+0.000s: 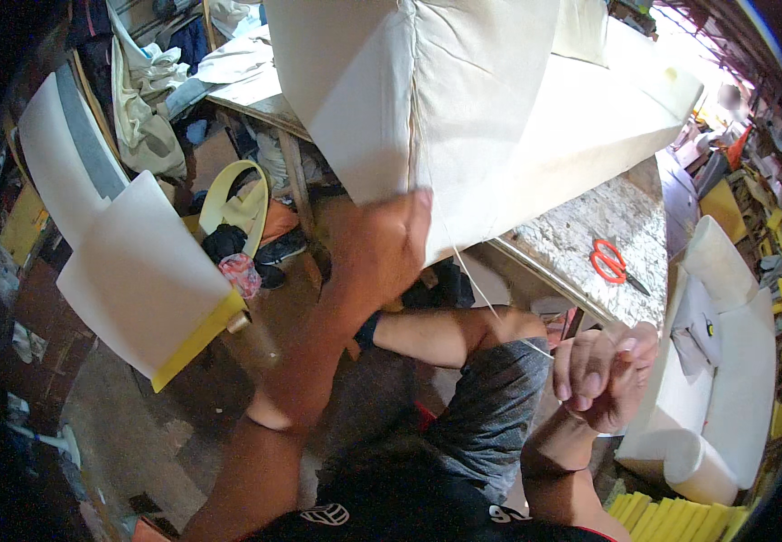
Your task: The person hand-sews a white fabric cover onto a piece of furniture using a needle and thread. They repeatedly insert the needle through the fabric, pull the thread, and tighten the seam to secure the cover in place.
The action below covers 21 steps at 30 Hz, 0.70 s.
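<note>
A cream upholstered piece (477, 90) with a stitched vertical corner seam fills the top middle. My left hand (382, 248), slightly blurred, is closed against that seam near its lower end; what its fingers hold, if anything, is hidden. A thin white thread (465, 267) runs from the seam down to my right hand (606, 370), whose curled fingers grip it below and right of the piece. Orange-handled scissors (618, 266) lie on the worn tabletop (571, 230) under the piece, above my right hand.
White padded panels (124, 262) with yellow foam stand at left, beside a yellow ring-shaped piece (228, 194) and cloth piles (151, 126). A small cream sofa (730, 388) stands at right, with yellow foam strips (653, 515) below it. My bent leg (427, 337) is under the work.
</note>
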Available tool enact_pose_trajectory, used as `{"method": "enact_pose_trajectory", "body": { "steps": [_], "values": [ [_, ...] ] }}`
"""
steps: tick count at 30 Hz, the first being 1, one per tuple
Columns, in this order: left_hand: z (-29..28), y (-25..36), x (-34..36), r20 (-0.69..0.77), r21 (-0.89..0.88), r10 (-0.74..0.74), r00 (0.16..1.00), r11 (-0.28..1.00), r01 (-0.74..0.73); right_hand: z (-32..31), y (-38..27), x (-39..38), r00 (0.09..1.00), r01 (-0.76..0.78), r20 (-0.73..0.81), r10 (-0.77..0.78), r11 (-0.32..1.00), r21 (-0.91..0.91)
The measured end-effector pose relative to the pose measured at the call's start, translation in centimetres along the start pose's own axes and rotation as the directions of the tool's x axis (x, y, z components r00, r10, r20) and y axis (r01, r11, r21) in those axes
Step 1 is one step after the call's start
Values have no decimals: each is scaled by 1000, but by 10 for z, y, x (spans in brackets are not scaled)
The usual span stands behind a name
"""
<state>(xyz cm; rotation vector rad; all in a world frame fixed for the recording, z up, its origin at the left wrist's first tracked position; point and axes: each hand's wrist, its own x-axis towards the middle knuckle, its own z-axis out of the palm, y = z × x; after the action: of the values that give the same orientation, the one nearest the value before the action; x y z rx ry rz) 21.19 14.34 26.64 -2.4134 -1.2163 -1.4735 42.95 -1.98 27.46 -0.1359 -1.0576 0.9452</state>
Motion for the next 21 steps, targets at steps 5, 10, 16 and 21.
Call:
{"method": "enact_pose_trajectory", "body": {
  "steps": [5,10,16,21],
  "values": [
    [1,-16,-50,285,12,-130,950,991,132,-3,12,4,988,17,154,6,989,-148],
    [15,-58,-162,294,31,-237,926,971,238,2,16,4,989,-30,136,62,975,-221],
    [15,-84,-269,252,41,-503,827,859,510,6,35,21,992,-26,95,86,859,-511],
    [21,-145,-426,409,444,-647,643,757,480,23,83,53,993,75,119,-8,818,-570]
  ]
}}
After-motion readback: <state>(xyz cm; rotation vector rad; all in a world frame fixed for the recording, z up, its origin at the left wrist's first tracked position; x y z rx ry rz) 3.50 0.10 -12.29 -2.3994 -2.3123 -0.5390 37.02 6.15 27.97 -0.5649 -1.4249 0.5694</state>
